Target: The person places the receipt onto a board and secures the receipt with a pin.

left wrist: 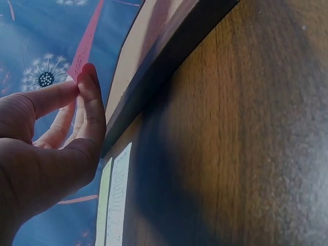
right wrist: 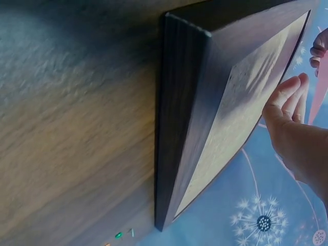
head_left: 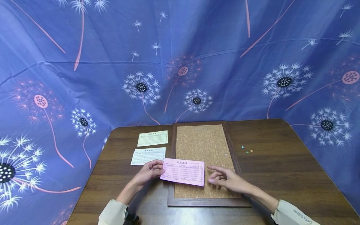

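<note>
A pink printed receipt form (head_left: 183,172) is held above the lower half of a framed cork board (head_left: 203,143). My left hand (head_left: 150,172) pinches its left edge between thumb and fingers, as the left wrist view also shows with the pink paper (left wrist: 84,51). Just off the form's right edge, my right hand (head_left: 226,179) hovers over the cork with fingers loosely bent and nothing between them. In the right wrist view this hand (right wrist: 294,118) stands apart from the pink sheet (right wrist: 320,92). A small pushpin (head_left: 225,154) shows at the board's right side.
Left of the board lie a pale yellow form (head_left: 152,138) and a pale blue form (head_left: 147,155). Right of it are small pushpins, blue (head_left: 242,147), green (head_left: 247,152) and orange (head_left: 251,151), on the wooden table (head_left: 281,162). A blue dandelion cloth (head_left: 225,78) hangs behind.
</note>
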The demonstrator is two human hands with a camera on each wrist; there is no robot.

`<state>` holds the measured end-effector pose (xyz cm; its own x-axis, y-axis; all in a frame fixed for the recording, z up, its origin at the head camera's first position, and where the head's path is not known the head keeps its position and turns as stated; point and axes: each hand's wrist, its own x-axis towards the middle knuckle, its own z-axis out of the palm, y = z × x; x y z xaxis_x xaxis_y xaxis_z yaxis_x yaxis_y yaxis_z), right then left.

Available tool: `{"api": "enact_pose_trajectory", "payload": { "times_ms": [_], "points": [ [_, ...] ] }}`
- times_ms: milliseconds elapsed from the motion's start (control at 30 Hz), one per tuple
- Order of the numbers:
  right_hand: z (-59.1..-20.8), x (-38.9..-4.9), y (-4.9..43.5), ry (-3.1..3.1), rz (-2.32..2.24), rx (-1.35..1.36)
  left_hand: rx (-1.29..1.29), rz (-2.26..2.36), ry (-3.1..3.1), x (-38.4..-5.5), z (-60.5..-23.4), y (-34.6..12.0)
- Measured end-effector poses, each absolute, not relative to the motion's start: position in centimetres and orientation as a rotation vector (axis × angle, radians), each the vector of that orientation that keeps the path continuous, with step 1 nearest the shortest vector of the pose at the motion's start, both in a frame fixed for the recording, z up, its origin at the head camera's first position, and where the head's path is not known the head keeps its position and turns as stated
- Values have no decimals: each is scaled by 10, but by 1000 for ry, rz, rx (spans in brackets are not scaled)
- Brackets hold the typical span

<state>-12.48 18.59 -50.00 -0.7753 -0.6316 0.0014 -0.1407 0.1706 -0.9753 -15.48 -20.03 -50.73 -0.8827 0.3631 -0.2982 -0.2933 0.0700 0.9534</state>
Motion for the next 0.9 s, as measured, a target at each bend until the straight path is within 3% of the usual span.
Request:
{"api": "enact_pose_trajectory", "payload": {
  "times_ms": [900],
  "points": [
    [-507, -130, 171, 2062, -1679, -486, 65, 1876, 1869, -156, -510, -181]
  ]
}}
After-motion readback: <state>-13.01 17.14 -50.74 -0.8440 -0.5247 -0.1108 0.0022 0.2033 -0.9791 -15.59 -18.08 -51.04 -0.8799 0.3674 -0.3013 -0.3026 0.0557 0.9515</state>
